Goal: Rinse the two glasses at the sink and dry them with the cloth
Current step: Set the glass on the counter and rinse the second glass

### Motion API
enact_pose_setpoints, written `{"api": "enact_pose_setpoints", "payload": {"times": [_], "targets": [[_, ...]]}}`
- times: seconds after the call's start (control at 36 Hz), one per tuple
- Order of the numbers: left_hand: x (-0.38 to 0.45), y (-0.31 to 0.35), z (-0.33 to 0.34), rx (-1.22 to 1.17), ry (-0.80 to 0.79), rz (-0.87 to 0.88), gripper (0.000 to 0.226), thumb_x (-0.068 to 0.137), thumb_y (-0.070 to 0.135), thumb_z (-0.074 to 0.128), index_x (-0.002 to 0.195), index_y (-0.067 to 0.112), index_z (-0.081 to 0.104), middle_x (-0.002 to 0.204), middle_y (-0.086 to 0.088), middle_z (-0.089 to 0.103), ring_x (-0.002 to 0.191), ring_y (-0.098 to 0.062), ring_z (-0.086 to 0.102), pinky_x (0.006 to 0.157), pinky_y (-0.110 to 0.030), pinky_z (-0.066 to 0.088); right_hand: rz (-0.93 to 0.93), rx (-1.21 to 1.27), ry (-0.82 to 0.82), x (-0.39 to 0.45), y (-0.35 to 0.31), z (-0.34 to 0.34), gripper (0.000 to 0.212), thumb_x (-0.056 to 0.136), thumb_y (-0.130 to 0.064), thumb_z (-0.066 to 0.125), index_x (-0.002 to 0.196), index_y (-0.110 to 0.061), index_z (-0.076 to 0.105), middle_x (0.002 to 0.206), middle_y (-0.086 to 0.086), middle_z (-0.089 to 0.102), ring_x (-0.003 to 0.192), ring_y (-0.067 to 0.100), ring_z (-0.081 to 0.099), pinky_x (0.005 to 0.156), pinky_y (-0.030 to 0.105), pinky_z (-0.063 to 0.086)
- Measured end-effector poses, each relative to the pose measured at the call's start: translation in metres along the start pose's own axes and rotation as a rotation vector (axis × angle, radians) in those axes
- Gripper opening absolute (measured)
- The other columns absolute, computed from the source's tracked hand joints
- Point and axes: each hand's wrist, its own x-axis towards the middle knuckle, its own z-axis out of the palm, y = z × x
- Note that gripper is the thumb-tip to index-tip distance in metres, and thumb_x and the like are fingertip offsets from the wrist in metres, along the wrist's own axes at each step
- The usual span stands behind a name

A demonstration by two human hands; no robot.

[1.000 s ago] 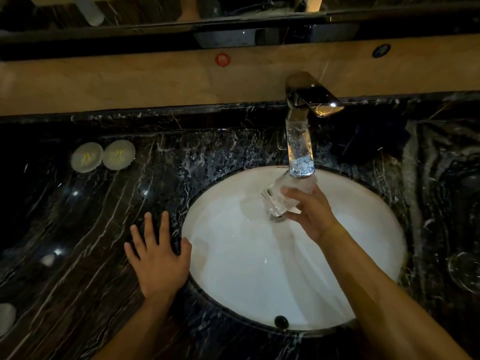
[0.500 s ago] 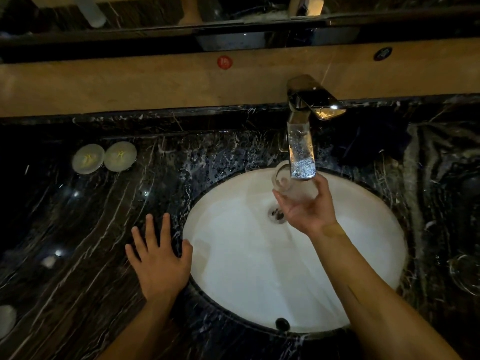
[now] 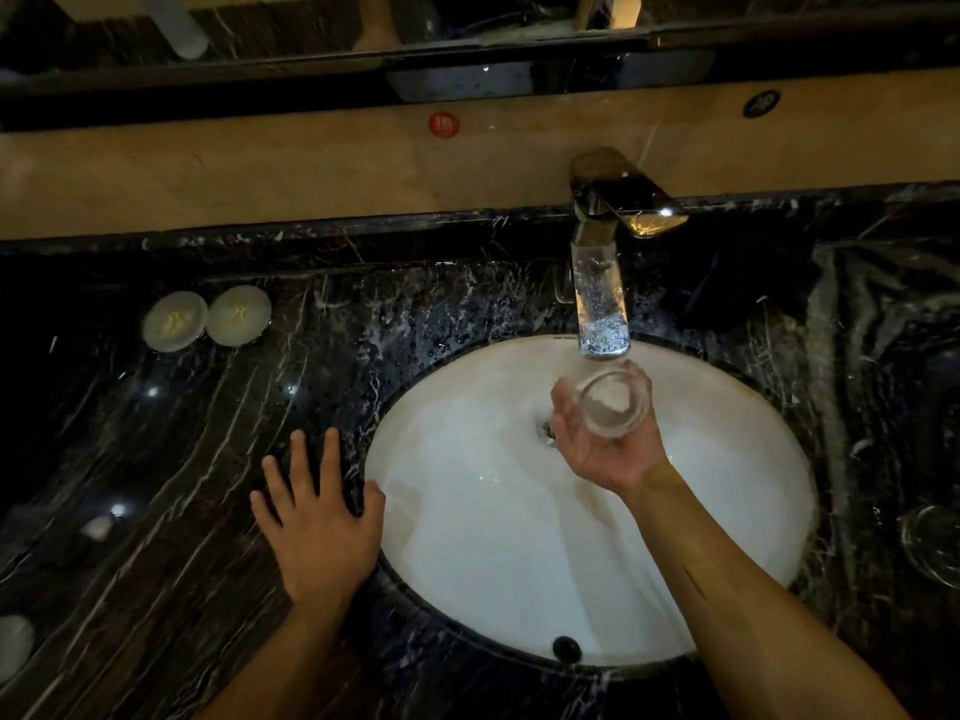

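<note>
My right hand (image 3: pixel 605 449) holds a clear glass (image 3: pixel 613 402) upright, mouth up, just below the chrome faucet (image 3: pixel 602 304), over the white oval sink (image 3: pixel 467 537). Whether water is running I cannot tell. My left hand (image 3: pixel 319 517) lies flat on the black marble counter (image 3: pixel 156 485) at the sink's left rim, fingers spread, holding nothing. The second glass (image 3: pixel 932 543) stands on the counter at the far right edge. A dark cloth (image 3: pixel 748 288) lies on the counter to the right of the faucet, hard to make out in the dim light.
Two round white lidded items (image 3: pixel 205 317) sit on the counter at the back left. Small white objects (image 3: pixel 13 641) lie at the left edge. A tan stone ledge (image 3: pixel 260 163) with a red sticker (image 3: pixel 443 124) runs behind the counter below a mirror.
My right hand has turned the glass from tilted on its side to upright with its mouth up, and shifted it slightly right under the spout. The left hand has stayed put.
</note>
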Motion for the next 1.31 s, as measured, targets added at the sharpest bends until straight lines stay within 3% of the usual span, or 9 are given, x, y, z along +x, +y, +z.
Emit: {"api": "enact_pose_setpoints", "payload": {"times": [0.11,0.28,0.39,0.5,0.58,0.72,1.03,1.17,1.31], "targets": [[0.001,0.001,0.0,-0.004,0.003,0.003,0.075,0.087,0.057,0.031,0.157,0.032,0.021,0.166,-0.006,0.015,0.152,-0.036,0.008,0.12,-0.061,0.008,0.042,-0.18,-0.064,-0.004,-0.004,-0.003,0.06,0.059,-0.046,0.087,0.101,-0.01,0.065,0.1,0.01,0.066,0.083,0.024,0.061,0.074,0.039,0.06],[0.0,0.0,0.001,0.01,0.004,0.003,0.075,0.087,0.056,0.033,0.157,0.032,0.021,0.166,-0.007,0.017,0.152,-0.037,0.01,0.119,-0.062,0.01,-0.121,-0.405,0.001,0.0,-0.003,0.004,0.089,0.048,-0.035,0.097,0.125,-0.007,0.062,0.113,0.014,0.068,0.098,0.03,0.069,0.084,0.045,0.06],[-0.001,0.0,0.002,0.01,0.002,0.001,0.075,0.087,0.057,0.033,0.157,0.032,0.021,0.166,-0.007,0.017,0.152,-0.037,0.009,0.119,-0.062,0.009,-0.275,-0.48,0.087,0.003,0.0,0.017,0.058,0.052,-0.025,0.096,0.104,-0.018,0.071,0.11,0.012,0.072,0.107,0.038,0.069,0.085,0.054,0.058],[0.001,0.0,0.001,0.009,0.0,0.0,0.075,0.087,0.056,0.033,0.157,0.032,0.021,0.166,-0.006,0.016,0.152,-0.037,0.009,0.119,-0.061,0.008,-0.278,-0.419,0.184,0.005,0.001,0.024,0.044,0.078,-0.018,0.074,0.12,-0.015,0.06,0.122,0.015,0.065,0.116,0.037,0.063,0.09,0.056,0.054],[0.0,0.0,0.001,0.008,-0.003,-0.002,0.075,0.087,0.056,0.033,0.157,0.032,0.021,0.166,-0.006,0.015,0.152,-0.036,0.008,0.119,-0.061,0.008,-0.23,-0.252,0.208,0.006,0.004,0.027,0.033,0.089,-0.024,0.067,0.119,-0.013,0.061,0.127,0.018,0.063,0.115,0.037,0.062,0.083,0.056,0.056],[0.0,0.0,0.002,0.001,0.005,0.001,0.075,0.087,0.056,0.034,0.157,0.032,0.021,0.166,-0.006,0.016,0.152,-0.036,0.009,0.119,-0.061,0.009,-0.196,-0.019,0.236,0.013,0.005,0.029,0.07,0.076,-0.029,0.082,0.137,-0.011,0.054,0.132,0.023,0.061,0.109,0.044,0.068,0.077,0.051,0.062],[-0.001,-0.001,0.002,-0.006,0.006,0.004,0.075,0.087,0.054,0.035,0.157,0.032,0.021,0.166,-0.006,0.015,0.152,-0.036,0.008,0.119,-0.061,0.008,-0.138,0.363,0.18,0.01,0.002,0.023,0.077,0.069,-0.047,0.084,0.126,-0.001,0.06,0.108,0.015,0.071,0.079,0.028,0.074,0.055,0.035,0.062],[0.0,0.0,0.002,-0.015,0.003,0.002,0.075,0.087,0.054,0.035,0.157,0.033,0.02,0.166,-0.005,0.014,0.153,-0.035,0.006,0.12,-0.061,0.007,-0.083,0.371,0.054,0.005,-0.002,0.012,0.076,0.053,-0.046,0.083,0.11,0.001,0.067,0.11,0.008,0.069,0.091,0.023,0.071,0.07,0.031,0.063],[-0.001,-0.001,0.002,-0.015,-0.004,-0.001,0.075,0.087,0.055,0.034,0.157,0.034,0.019,0.167,-0.004,0.012,0.153,-0.034,0.005,0.12,-0.06,0.006,0.093,0.291,-0.132,0.008,-0.004,-0.007,0.087,0.07,-0.076,0.069,0.119,-0.005,0.065,0.108,0.009,0.07,0.089,0.029,0.072,0.069,0.037,0.064]]}}
